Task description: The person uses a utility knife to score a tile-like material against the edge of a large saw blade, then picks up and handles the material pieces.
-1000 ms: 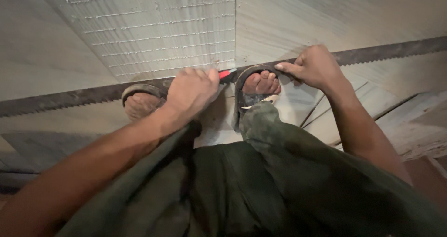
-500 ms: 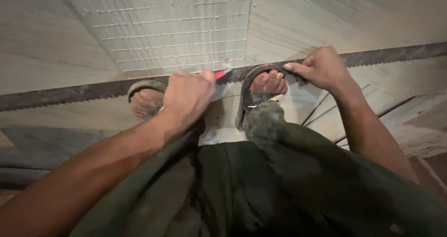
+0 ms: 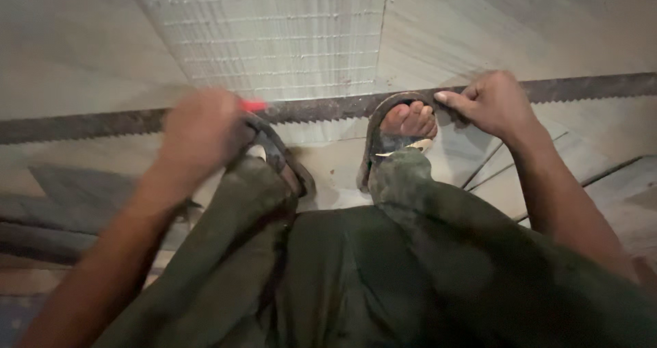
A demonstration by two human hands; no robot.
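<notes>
A long dark toothed metal strip [image 3: 321, 106] lies across pale stone slabs from left to right. My left hand [image 3: 202, 132] is closed around a red pencil-like marker [image 3: 253, 106], whose tip sits at the strip's near edge; the hand is motion-blurred. My right hand [image 3: 489, 101] presses its fingers down on the strip just right of my sandalled right foot [image 3: 404, 122], which stands on the strip. My left sandal [image 3: 284, 160] is tilted up beside the left hand.
A slab with a white mesh backing [image 3: 274, 36] lies beyond the strip. Plain pale slabs [image 3: 520, 26] surround it. My dark green trousers [image 3: 383, 273] fill the lower view. Stacked slab edges [image 3: 602, 177] step down at the right.
My left hand with the red marker has slid left along the strip. My left foot has lifted and tilted. The right hand stays pressed on the strip.
</notes>
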